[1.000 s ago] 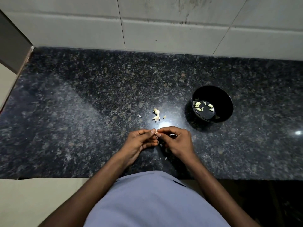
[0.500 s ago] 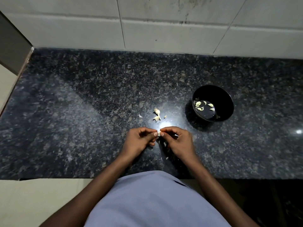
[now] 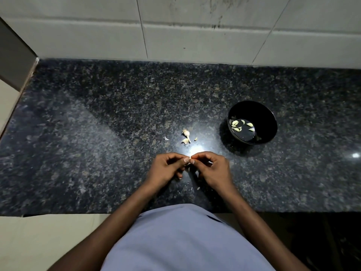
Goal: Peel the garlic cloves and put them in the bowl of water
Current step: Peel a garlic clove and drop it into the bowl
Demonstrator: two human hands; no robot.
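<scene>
While both hands meet over the table (image 3: 97, 153), left hand (image 3: 166, 169) & right hand (image 3: 213, 171) each pinch one garlic clove (image 3: 189, 160) betw. fingertips; bowl (image 3: 269, 122) w/ peeled cloves (image 3: 237, 126) sits right, well apart.

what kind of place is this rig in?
Most likely a home kitchen: speckled dark granite counter against a tiled wall, with a black bowl of water holding peeled garlic cloves.
</scene>
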